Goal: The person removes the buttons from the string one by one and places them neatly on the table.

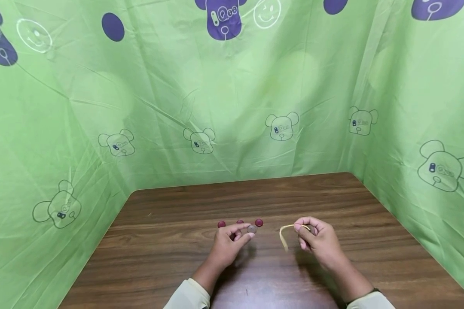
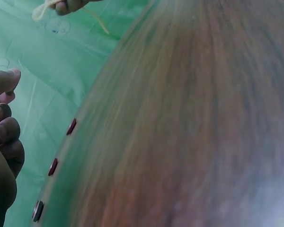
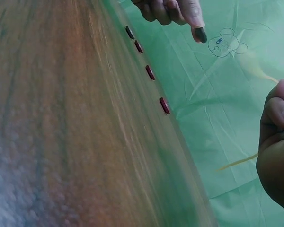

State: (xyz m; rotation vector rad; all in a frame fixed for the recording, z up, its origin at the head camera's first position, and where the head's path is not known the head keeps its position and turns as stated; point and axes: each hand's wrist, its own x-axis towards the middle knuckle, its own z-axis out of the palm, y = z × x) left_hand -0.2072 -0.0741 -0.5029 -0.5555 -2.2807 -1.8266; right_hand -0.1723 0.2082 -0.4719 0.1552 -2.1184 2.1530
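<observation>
In the head view my left hand (image 1: 228, 246) pinches a small grey-brown round disc (image 1: 251, 229) between thumb and index fingertip, above the table. That disc looks dark and edge-on in the right wrist view, at the fingertips of the left hand (image 3: 173, 10). Farther right, my right hand (image 1: 320, 240) pinches a thin yellow cord (image 1: 284, 238), whose loose end curves down to the left. Something dark shows behind its fingers, too small to make out. Just beyond the left hand, dark red discs lie in a row, among them one (image 1: 258, 222) to the right of its fingertips.
The brown wood-grain table (image 1: 170, 214) has a green printed cloth (image 1: 232, 159) hanging round its back and sides. In the right wrist view several discs, among them a red one (image 3: 164, 105), lie spaced in a line on the tabletop.
</observation>
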